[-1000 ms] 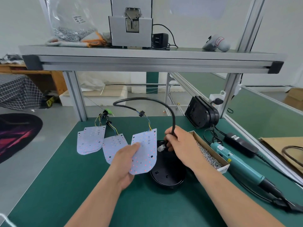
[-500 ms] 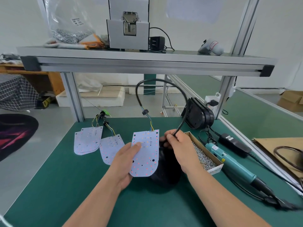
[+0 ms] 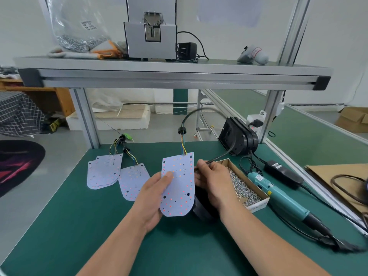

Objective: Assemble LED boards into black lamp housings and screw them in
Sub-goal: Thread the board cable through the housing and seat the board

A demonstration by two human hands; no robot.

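LED board (image 3: 178, 184) is held tilted just left of the black housing (image 3: 201, 208), gripped at its edge by the left hand (image 3: 153, 194), thumb on its face. The right hand (image 3: 214, 182), over the housing, pinches the board's cable (image 3: 221, 156). Drawing the cable slack clear before seating the board flat, holes aligned, looks wisest. Screws (image 3: 245, 188) and driver (image 3: 278, 194) wait right of the housing on the counter (image 3: 79, 216).

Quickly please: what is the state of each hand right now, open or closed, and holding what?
Left hand: closed, holding the LED board by its left edge, thumb on top.
Right hand: closed, fingers pinching the black cable.
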